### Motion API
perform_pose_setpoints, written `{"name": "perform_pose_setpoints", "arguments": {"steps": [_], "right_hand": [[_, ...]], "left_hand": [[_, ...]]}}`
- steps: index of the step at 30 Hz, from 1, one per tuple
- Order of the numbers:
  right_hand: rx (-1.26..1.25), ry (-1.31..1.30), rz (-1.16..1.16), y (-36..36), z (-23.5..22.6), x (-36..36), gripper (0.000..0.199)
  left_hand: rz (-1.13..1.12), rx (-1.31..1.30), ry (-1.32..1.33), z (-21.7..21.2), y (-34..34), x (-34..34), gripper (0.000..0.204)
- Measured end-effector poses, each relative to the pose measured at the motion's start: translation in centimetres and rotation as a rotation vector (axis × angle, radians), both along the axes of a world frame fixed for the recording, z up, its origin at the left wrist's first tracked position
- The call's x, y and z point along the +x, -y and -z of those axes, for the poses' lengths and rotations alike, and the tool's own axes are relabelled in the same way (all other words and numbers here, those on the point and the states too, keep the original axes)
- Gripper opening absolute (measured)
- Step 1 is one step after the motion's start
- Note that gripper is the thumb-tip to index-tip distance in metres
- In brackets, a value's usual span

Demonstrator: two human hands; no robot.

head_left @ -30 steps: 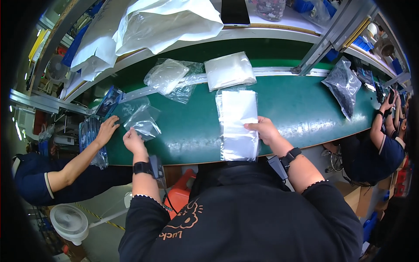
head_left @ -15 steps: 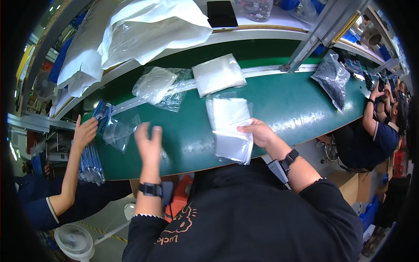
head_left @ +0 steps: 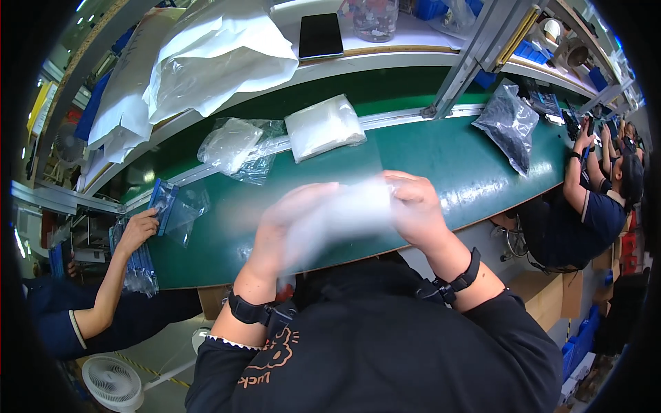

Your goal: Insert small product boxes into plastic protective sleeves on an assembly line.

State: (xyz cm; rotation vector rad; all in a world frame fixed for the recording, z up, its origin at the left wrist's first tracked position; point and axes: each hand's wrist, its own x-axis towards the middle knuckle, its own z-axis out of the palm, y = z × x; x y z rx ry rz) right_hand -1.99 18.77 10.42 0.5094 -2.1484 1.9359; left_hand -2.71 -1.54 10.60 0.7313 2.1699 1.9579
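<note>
A stack of clear plastic bags (head_left: 354,213), smeared by motion, is held up over the near side of the green table. My right hand (head_left: 416,206) grips its right end, fingers curled over it. At the left end is my left hand (head_left: 289,213), too blurred to show how its fingers stand. Behind them lie a thick packet of clear bags (head_left: 326,129) and, to its left, a loosely wrapped packet of clear bags (head_left: 237,146).
On the left, a co-worker's hand (head_left: 140,230) touches a blue-topped plastic pouch (head_left: 164,203). A grey bag with dark contents (head_left: 509,127) lies at the right, near a metal post (head_left: 461,65). A shelf holds white wrapping (head_left: 217,58) and a black tablet (head_left: 320,36).
My left hand has moved right to the bags. The bags, earlier lying flat in view by my right hand, are now lifted and blurred. The co-worker's hand has shifted down slightly.
</note>
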Motion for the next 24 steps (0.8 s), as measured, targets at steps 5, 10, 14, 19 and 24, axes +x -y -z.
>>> {"name": "perform_pose_setpoints", "arguments": {"steps": [5,10,14,19,24], "right_hand": [[-0.230,0.115,-0.120,-2.4,1.1,-0.3,0.020],[-0.250,0.114,-0.156,-1.7,2.0,0.3,0.013],[-0.268,0.143,-0.126,-1.0,4.1,0.0,0.024],[-1.026,0.745,-0.531,-1.5,5.0,-0.5,0.058],[-0.914,0.996,-0.326,0.6,7.9,0.2,0.050]], "left_hand": [[0.259,0.583,0.699,1.9,1.4,-1.1,0.053],[0.208,0.855,1.052,3.2,-0.5,0.5,0.070],[0.091,0.239,0.715,4.4,-2.9,1.3,0.052],[-0.096,0.350,0.752,5.5,-1.4,0.5,0.033],[-0.100,0.119,0.644,6.8,-0.5,-0.4,0.029]]}}
